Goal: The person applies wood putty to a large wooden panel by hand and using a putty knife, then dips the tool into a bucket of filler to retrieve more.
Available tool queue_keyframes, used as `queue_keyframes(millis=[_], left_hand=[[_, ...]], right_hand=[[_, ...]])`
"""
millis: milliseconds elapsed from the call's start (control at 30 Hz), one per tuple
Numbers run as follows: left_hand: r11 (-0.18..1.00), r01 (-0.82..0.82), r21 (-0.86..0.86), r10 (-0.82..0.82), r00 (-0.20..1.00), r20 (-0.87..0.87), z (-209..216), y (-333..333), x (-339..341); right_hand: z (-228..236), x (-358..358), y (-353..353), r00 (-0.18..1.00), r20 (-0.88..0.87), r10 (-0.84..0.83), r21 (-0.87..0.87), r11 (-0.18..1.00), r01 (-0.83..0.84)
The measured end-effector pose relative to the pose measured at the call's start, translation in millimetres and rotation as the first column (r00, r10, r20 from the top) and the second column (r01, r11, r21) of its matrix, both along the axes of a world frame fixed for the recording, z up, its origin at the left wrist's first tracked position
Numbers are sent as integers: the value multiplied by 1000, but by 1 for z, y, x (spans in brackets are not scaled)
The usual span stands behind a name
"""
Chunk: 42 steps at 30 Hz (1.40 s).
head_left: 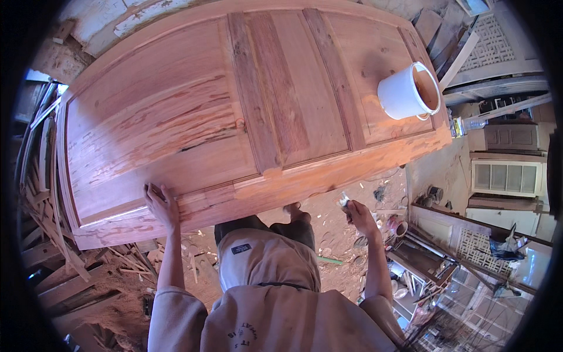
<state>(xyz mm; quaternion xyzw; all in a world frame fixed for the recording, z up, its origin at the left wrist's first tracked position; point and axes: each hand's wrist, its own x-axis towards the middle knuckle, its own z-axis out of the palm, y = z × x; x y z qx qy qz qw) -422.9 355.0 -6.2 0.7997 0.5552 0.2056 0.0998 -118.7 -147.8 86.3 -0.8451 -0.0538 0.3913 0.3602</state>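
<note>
A large reddish-brown wooden panelled door [193, 123] lies in front of me, raised above the floor. My left hand [162, 206] rests on its near left edge. The fingers there are bent, and a dark patch shows between them and the thumb; what it is I cannot make out. To the right, apart from the door's near edge, my right hand [363, 220] is closed around a paintbrush [344, 200] with a pale tip. A white plastic bucket [402, 94] stands on the door's right end, its inside stained orange-brown. Orange-brown colour covers part of the near edge.
Loose wood strips [56, 211] are heaped on the left. Shavings lie on the earthen floor [334, 234] below the door. Along the right stand a cream glazed frame [507, 178], a lattice panel [478, 249] and scattered clutter. A clear bottle [474, 124] is beyond the bucket.
</note>
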Motion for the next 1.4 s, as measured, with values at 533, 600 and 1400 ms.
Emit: queue_keyframes(millis=[533, 600, 1400], left_hand=[[330, 86, -940, 238, 956, 171, -71, -276, -136], [284, 61, -957, 317, 936, 154, -109, -310, -129], [430, 23, -903, 136, 987, 90, -7, -461, 96]], right_hand=[[-10, 74, 56, 471, 520, 713, -384, 687, -617], [-7, 80, 50, 434, 496, 752, -456, 652, -607], [90, 236, 36, 869, 317, 380, 132, 890, -437]])
